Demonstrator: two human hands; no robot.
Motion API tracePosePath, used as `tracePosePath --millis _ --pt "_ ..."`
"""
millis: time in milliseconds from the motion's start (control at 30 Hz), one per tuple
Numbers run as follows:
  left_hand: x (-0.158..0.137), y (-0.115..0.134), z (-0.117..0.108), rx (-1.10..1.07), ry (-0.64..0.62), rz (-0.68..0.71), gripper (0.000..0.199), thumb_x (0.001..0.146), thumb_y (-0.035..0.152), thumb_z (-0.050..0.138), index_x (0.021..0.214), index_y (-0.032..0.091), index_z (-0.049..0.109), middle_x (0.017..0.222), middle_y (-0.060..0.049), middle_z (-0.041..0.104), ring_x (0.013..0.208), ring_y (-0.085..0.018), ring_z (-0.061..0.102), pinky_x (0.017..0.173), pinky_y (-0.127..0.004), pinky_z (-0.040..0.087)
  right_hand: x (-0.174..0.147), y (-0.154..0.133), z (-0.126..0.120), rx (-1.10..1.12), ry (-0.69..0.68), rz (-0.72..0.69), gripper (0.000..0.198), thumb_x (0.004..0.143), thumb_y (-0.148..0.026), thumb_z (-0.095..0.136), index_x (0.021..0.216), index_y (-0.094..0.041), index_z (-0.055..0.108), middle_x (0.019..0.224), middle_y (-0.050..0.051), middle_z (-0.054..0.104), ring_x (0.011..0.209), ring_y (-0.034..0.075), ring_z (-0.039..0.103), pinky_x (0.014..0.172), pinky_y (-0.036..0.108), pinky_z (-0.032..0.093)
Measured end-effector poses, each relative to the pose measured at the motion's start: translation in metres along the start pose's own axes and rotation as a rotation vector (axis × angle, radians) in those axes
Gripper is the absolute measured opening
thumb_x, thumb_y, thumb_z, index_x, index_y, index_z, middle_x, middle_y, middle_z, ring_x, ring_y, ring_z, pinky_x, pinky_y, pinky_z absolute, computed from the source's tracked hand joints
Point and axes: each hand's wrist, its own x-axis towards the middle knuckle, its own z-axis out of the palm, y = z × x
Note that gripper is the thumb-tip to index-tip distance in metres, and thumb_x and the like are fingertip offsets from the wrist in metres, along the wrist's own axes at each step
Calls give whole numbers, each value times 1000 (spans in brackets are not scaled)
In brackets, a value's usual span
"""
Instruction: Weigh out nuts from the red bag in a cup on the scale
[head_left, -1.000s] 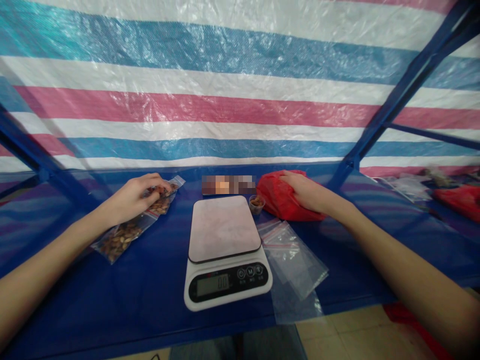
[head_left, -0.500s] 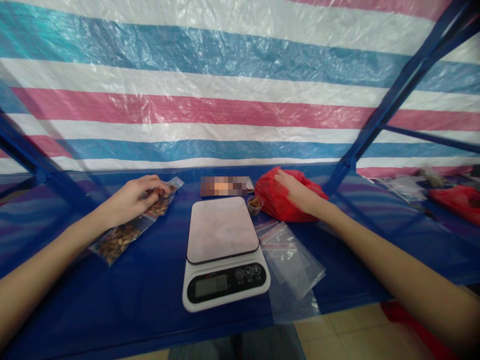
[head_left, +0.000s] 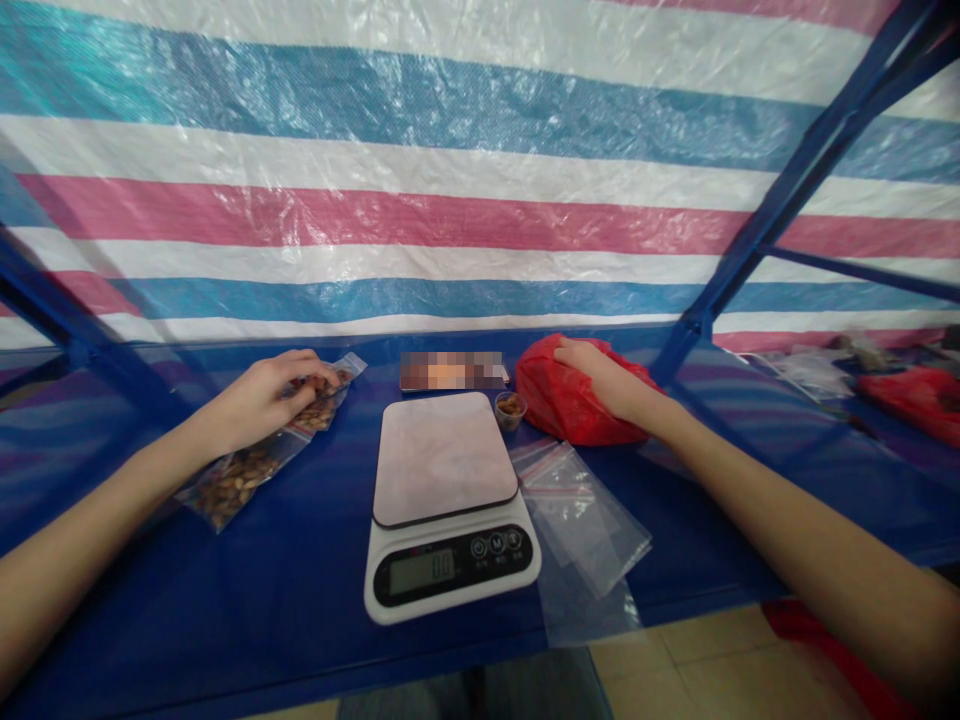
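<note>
Left hand [head_left: 271, 402] first: it curves over a clear zip bag of nuts [head_left: 322, 413] at the left of the counter [head_left: 315, 625], thumb and fingers bent down onto it with a little space between them. Whether they pinch anything, I cannot tell. Just nearer the person lies a second bag of brown nuts [head_left: 234, 482], its upper end meeting the first bag.

Over on the other side, the right hand [head_left: 600, 378] reaches into the folds of a red plastic bag [head_left: 541, 395]. The fingertips are hidden there, so their grip cannot be made out.

Between the two hands sits a white kitchen scale [head_left: 447, 462] with nothing on its plate; two zeros show on its display [head_left: 422, 571]. Just beyond the plate's far right corner, next to the red plastic bag, stands a small clear cup [head_left: 511, 409] with brown pieces inside. Flat clear zip bags [head_left: 589, 520] overlap right of the scale, the lowest poking past the counter's near edge. Behind the scale lies a flat item [head_left: 453, 372], its face pixelated.
</note>
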Motion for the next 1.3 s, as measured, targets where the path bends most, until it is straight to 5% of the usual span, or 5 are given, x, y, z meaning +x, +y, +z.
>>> tracePosePath --millis 233,467,667,833,1300 --pt "0 -6 3 4 3 25 39 102 38 45 110 17 77 111 -9 72 101 -25 68 93 -35 53 12 -20 -32 -56 22 -86 27 93 -15 52 91 -17 79 100 13 77 90 28 73 84 38 55" --pt "0 -4 3 -11 19 25 39 102 38 44 107 17 77 110 -10 72 100 -25 68 92 -36 53 6 -58 -48 -44 344 -6 18 98 -25 64 102 -22 81 99 8 80 87 26 74 83 38 57" --pt "-1 -6 2 -6 15 24 36 101 38 47 106 18 77 111 -9 72 100 -24 69 92 -35 53 6 -87 -23 70 224 -156 24 98 -10 59 95 -20 80 98 7 79 91 22 75 85 34 57" --pt "-1 -6 2 -11 7 23 35 101 39 49 107 18 77 113 -9 73 101 -24 69 94 -35 53 5 -88 -19 95 244 -194 21 98 -7 63 97 -20 80 99 6 78 91 21 73 84 31 56" --pt "0 -7 3 36 20 40 40 101 39 44 107 18 77 111 -10 74 102 -26 69 95 -38 53 7 -87 0 199 1 -248 17 98 -9 69 98 -20 82 100 5 75 88 18 72 80 27 55"
